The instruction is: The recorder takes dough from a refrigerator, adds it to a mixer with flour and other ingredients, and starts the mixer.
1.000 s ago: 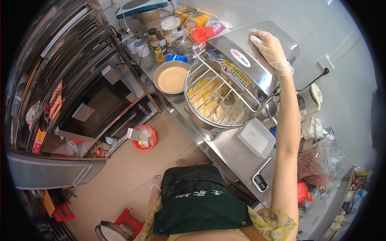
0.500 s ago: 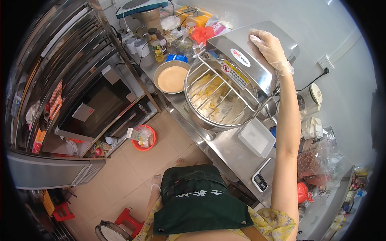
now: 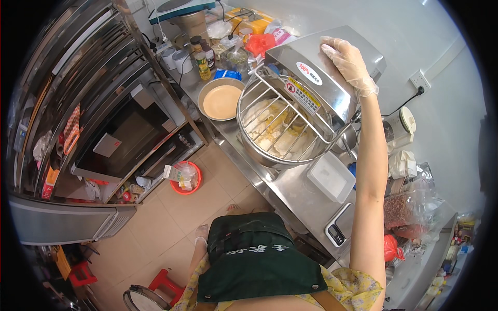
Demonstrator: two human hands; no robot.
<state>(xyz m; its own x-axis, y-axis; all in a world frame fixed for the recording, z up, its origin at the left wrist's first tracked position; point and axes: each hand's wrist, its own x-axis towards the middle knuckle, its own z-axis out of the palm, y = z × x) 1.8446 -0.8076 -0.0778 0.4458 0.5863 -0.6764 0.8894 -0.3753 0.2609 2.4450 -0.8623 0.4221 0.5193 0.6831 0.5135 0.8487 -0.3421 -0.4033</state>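
My right hand (image 3: pixel 345 62), in a clear plastic glove, rests on top of the steel housing of a dough mixer (image 3: pixel 324 96). Its fingers lie along the metal, slightly bent, and hold nothing. Below that housing, a wire guard (image 3: pixel 287 127) covers the mixer bowl (image 3: pixel 259 155). Through the bars I see pale flour and dough (image 3: pixel 275 122) with yellow patches, around the mixing tool. My left hand (image 3: pixel 201 234), also gloved, hangs low beside my dark green apron; its fingers are too small and unclear to read.
Left of the mixer sits a round pan (image 3: pixel 221 102) of beige contents. On the steel counter lie a translucent container (image 3: pixel 332 177) and a small digital scale (image 3: pixel 340 225). A rack (image 3: pixel 104 46) and an oven (image 3: pixel 124 132) stand left; a red basin (image 3: pixel 187 179) sits on the floor.
Inside the bowl the flour and dough have shifted, and the yellow part now shows more in the middle among white clumps. Both hands stay where they were.
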